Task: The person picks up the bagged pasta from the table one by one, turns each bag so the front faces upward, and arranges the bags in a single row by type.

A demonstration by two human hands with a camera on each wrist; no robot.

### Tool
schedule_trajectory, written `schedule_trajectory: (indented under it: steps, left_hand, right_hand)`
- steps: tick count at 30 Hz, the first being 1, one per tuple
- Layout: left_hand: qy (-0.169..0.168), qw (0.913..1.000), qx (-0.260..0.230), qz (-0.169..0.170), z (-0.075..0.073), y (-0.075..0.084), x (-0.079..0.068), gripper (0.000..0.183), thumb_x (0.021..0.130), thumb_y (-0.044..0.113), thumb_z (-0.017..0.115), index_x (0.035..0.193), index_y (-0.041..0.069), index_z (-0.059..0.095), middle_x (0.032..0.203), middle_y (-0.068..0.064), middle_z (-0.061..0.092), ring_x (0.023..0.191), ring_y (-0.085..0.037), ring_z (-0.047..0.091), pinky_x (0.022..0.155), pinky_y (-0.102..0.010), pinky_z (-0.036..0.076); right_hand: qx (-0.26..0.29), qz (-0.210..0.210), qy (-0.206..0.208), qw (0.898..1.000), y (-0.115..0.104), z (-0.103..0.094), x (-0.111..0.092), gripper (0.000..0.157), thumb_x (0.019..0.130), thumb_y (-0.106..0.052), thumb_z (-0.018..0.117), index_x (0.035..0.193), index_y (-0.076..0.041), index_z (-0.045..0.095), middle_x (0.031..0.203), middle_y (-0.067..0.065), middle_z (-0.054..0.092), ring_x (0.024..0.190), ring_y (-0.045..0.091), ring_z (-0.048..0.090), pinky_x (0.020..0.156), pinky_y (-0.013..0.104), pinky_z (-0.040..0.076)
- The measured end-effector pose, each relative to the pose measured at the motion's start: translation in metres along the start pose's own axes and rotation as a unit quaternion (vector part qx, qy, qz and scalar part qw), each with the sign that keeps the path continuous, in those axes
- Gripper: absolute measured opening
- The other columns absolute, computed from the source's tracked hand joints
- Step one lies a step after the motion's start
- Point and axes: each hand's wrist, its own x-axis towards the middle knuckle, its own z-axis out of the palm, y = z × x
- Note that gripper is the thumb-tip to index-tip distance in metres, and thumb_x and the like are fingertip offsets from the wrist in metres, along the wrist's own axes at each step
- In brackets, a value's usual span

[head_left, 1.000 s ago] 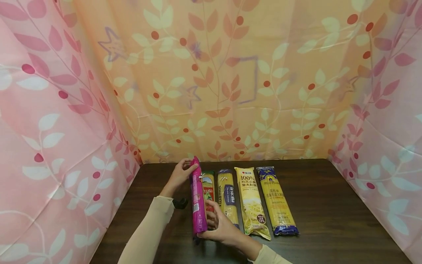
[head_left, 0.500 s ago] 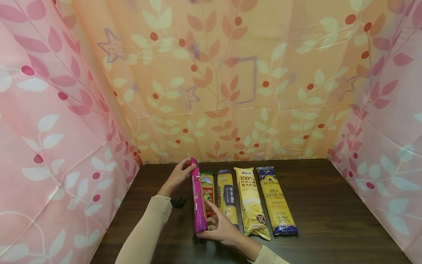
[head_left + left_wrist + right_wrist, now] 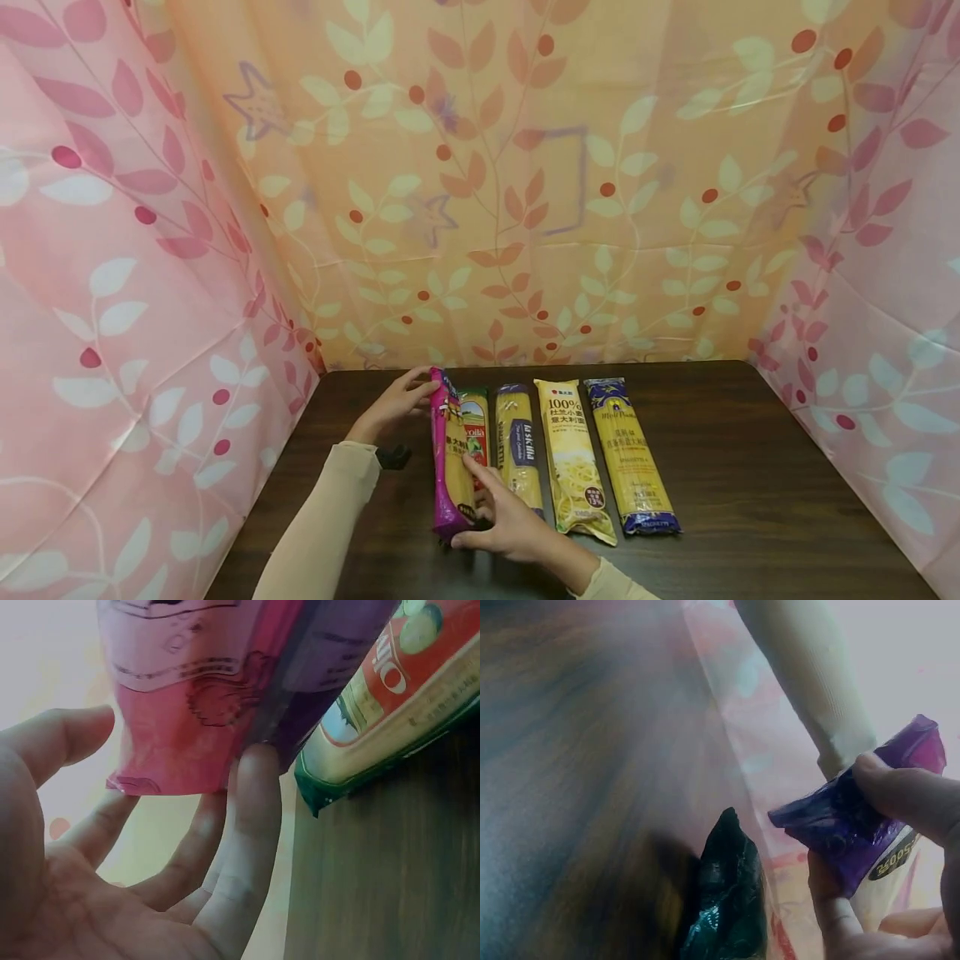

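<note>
A pink-purple spaghetti packet [image 3: 455, 467] is held between both hands at the left end of a row of packets. My left hand [image 3: 393, 407] holds its far end; in the left wrist view, the fingers [image 3: 255, 795] curl round the packet's pink end [image 3: 180, 742] with the thumb at its edge. My right hand [image 3: 513, 525] grips the near end, thumb and fingers on either side of the purple wrapper [image 3: 855, 817] in the right wrist view. Close on its right lies a green-and-red spaghetti packet [image 3: 475, 429], partly hidden by the held packet and right hand.
Further right on the dark wooden table [image 3: 757, 500] lie a yellow packet with a blue label [image 3: 519, 437], a cream-yellow one [image 3: 573, 458] and a yellow one with blue ends [image 3: 632, 458]. Patterned curtains [image 3: 480, 208] enclose the back and sides.
The pink-purple spaghetti packet has turned from its pink side, so its printed front and spaghetti window now show. The left hand has shifted slightly left and down; the other packets stay put.
</note>
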Motion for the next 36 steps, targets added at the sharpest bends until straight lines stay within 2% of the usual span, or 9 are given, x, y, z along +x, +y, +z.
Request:
schedule_trajectory:
  steps: [4,7,17,19,21,26,28,30,36]
  left_hand:
    - [-0.002,1.0000,0.003,0.003,-0.003,-0.002,-0.001,0.054,0.113,0.030,0.060,0.158,0.005,0.045,0.138,-0.029,0.057,0.109,-0.033,0.073,0.104,-0.063,0.053]
    - [0.009,0.9999,0.006,-0.001,-0.003,-0.005,0.000,0.050,0.112,0.029,0.062,0.153,0.003,0.050,0.133,-0.027,0.061,0.104,-0.030,0.074,0.102,-0.061,0.056]
    - [0.023,0.9993,0.008,-0.027,0.000,-0.009,0.001,0.046,0.108,0.034,0.069,0.140,0.004,0.057,0.121,-0.019,0.070,0.097,-0.027,0.076,0.091,-0.049,0.063]
    - [0.024,0.9993,0.008,-0.026,0.000,-0.009,0.000,0.047,0.108,0.033,0.069,0.141,0.002,0.057,0.120,-0.019,0.070,0.097,-0.027,0.076,0.090,-0.048,0.063]
    - [0.024,0.9994,0.007,-0.026,0.000,-0.009,0.000,0.047,0.108,0.033,0.069,0.141,0.001,0.056,0.121,-0.020,0.069,0.099,-0.028,0.075,0.089,-0.048,0.063]
    - [0.029,0.9991,0.018,-0.026,-0.001,-0.009,0.000,0.051,0.107,0.031,0.072,0.142,0.000,0.053,0.133,-0.026,0.064,0.107,-0.031,0.073,0.092,-0.047,0.063]
    - [0.033,0.9988,0.030,-0.021,-0.004,-0.011,0.000,0.052,0.105,0.029,0.074,0.144,0.000,0.052,0.139,-0.029,0.061,0.112,-0.033,0.072,0.095,-0.048,0.062]
    - [0.035,0.9983,0.046,-0.010,-0.007,-0.012,0.000,0.054,0.105,0.026,0.074,0.145,-0.001,0.050,0.141,-0.031,0.059,0.116,-0.036,0.070,0.097,-0.050,0.061]
    - [0.044,0.9960,0.076,0.015,-0.014,-0.016,0.002,0.051,0.107,0.018,0.069,0.147,-0.005,0.048,0.139,-0.031,0.061,0.121,-0.037,0.067,0.103,-0.051,0.057]
  right_hand:
    - [-0.050,0.010,0.030,0.998,-0.005,0.003,0.001,0.110,0.087,-0.007,0.091,0.173,-0.015,0.022,0.162,0.020,0.031,0.123,0.025,0.053,0.093,0.024,0.055]
    - [-0.084,0.017,0.040,0.996,-0.009,0.004,0.003,0.111,0.085,-0.010,0.094,0.172,-0.015,0.025,0.168,0.017,0.031,0.118,0.023,0.054,0.090,0.025,0.055]
    - [-0.147,0.059,0.034,0.987,-0.020,0.013,0.007,0.116,0.079,-0.010,0.098,0.170,-0.023,0.028,0.162,0.018,0.040,0.101,0.020,0.061,0.081,0.031,0.056]
    - [-0.162,0.063,0.035,0.984,-0.020,0.015,0.008,0.117,0.078,-0.012,0.099,0.170,-0.023,0.028,0.164,0.020,0.039,0.106,0.023,0.063,0.083,0.032,0.056]
    - [-0.179,0.061,0.035,0.981,-0.019,0.017,0.010,0.118,0.077,-0.014,0.100,0.170,-0.021,0.028,0.168,0.021,0.035,0.121,0.030,0.062,0.089,0.035,0.058]
    - [-0.248,0.045,0.039,0.967,-0.014,0.022,0.015,0.125,0.076,-0.026,0.101,0.172,-0.013,0.023,0.172,0.021,0.030,0.154,0.040,0.037,0.118,0.055,0.043]
    - [-0.275,0.042,0.043,0.959,-0.012,0.026,0.018,0.126,0.075,-0.028,0.101,0.172,-0.012,0.022,0.171,0.022,0.033,0.155,0.040,0.036,0.121,0.059,0.039]
    - [-0.294,0.041,0.048,0.954,-0.012,0.029,0.020,0.126,0.075,-0.028,0.101,0.172,-0.010,0.022,0.169,0.023,0.035,0.154,0.041,0.038,0.119,0.059,0.041]
    - [-0.329,0.031,0.055,0.942,-0.011,0.039,0.028,0.125,0.077,-0.029,0.101,0.172,-0.008,0.022,0.156,0.019,0.046,0.138,0.033,0.054,0.110,0.044,0.052]
